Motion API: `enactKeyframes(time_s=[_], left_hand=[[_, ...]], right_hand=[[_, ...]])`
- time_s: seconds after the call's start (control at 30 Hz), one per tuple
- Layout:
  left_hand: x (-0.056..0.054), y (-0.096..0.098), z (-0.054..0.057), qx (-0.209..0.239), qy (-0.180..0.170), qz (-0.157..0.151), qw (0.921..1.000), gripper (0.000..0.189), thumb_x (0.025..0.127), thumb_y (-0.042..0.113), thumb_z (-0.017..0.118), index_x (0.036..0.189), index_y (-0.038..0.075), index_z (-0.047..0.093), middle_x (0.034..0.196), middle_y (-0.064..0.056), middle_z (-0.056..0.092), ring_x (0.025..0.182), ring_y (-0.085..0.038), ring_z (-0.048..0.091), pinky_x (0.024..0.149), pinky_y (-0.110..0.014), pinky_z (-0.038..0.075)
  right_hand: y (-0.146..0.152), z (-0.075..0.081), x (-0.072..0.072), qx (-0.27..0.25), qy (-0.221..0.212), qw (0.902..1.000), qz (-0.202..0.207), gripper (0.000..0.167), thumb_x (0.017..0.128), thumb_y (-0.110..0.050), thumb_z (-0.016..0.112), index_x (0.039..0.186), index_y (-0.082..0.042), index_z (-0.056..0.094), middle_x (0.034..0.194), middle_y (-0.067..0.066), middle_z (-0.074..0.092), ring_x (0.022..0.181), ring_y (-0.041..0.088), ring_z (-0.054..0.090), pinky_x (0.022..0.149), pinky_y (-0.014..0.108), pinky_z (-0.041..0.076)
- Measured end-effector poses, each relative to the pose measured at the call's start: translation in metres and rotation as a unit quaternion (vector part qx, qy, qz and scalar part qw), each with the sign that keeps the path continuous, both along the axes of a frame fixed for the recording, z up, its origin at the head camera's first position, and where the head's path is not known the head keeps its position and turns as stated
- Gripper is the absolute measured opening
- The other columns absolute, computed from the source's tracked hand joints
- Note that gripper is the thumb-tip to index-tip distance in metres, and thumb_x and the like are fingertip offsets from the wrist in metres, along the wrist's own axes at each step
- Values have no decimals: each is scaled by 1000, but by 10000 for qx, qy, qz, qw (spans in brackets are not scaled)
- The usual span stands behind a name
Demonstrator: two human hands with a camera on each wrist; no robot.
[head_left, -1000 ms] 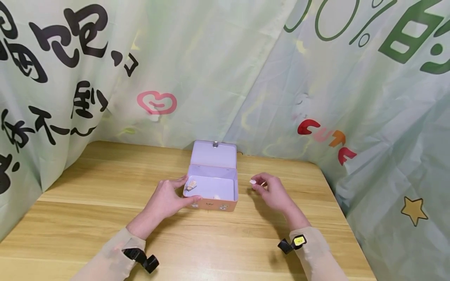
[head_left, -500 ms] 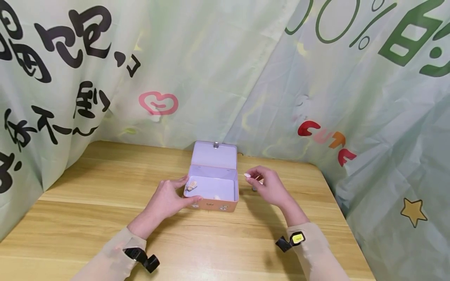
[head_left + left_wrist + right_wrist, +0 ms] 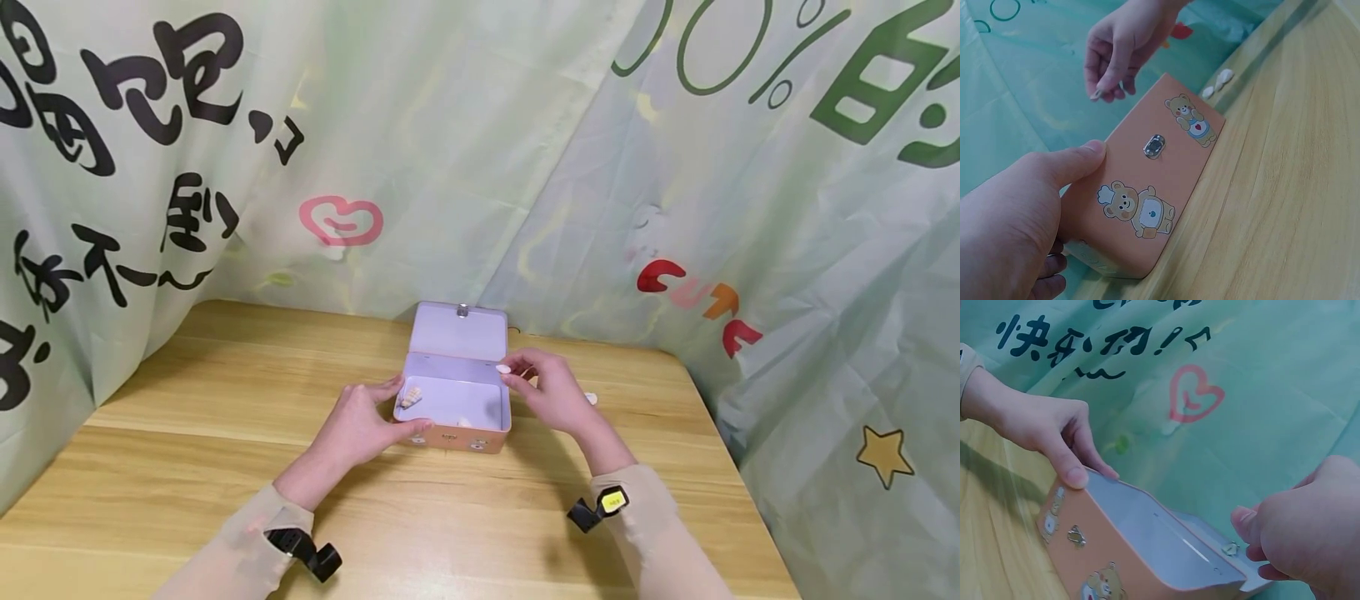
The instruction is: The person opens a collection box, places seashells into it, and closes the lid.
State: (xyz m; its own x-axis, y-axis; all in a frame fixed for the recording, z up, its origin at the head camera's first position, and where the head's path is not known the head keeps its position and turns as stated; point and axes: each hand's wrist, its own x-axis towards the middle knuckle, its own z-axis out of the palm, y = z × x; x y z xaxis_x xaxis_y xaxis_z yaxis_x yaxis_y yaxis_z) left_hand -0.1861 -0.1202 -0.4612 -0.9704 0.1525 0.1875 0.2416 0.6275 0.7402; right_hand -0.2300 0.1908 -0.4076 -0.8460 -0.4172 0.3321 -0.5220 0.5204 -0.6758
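Observation:
An orange tin box (image 3: 450, 439) with a lavender inside stands with its lid (image 3: 459, 332) tipped back. My left hand (image 3: 356, 425) grips its left end, thumb over the front rim. Inside, a spiral seashell (image 3: 410, 397) lies at the left, and a small pale piece (image 3: 463, 422) shows by the front wall. My right hand (image 3: 551, 392) pinches a small white shell (image 3: 503, 369) between thumb and fingertips, at the box's right rear edge in the head view. From the left wrist, that hand appears raised above the box's rim; in the right wrist view its shell is hidden.
White shells (image 3: 1225, 76) lie on the wooden table (image 3: 420, 517) to the right of the box, partly behind my right hand in the head view. A printed curtain (image 3: 450, 167) hangs along the table's back and sides.
My right hand has moved left and away from me, bringing the white shell from beside the box to its right rear edge. My left hand keeps its grip on the box.

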Motion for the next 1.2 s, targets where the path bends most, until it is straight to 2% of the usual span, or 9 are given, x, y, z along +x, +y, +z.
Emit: enactKeyframes(time_s=[0.47, 0.8, 1.2], left_hand=[[-2, -1, -4, -63, 167, -6, 9998, 101, 74, 69, 89, 143, 0, 61, 141, -17, 61, 34, -2, 26, 35, -28, 35], [-1, -1, -3, -102, 207, 27, 9997, 101, 74, 70, 88, 143, 0, 61, 140, -17, 62, 35, -3, 26, 35, -28, 34], [-3, -2, -5, -107, 315, -19, 9994, 100, 74, 69, 88, 142, 0, 62, 140, -17, 63, 35, -2, 25, 35, -28, 33]], right_hand=[[-35, -14, -5, 13, -307, 9993, 198, 10, 96, -3, 78, 106, -3, 75, 94, 2, 72, 82, 18, 65, 73, 37, 58], [-54, -23, -9, 47, -427, 9982, 422, 11, 96, -4, 79, 106, -1, 76, 93, 2, 74, 84, 15, 67, 79, 34, 58], [-64, -33, -15, 83, -358, 9979, 534, 10, 95, -2, 79, 104, 1, 76, 89, 3, 73, 79, 16, 64, 72, 30, 56]])
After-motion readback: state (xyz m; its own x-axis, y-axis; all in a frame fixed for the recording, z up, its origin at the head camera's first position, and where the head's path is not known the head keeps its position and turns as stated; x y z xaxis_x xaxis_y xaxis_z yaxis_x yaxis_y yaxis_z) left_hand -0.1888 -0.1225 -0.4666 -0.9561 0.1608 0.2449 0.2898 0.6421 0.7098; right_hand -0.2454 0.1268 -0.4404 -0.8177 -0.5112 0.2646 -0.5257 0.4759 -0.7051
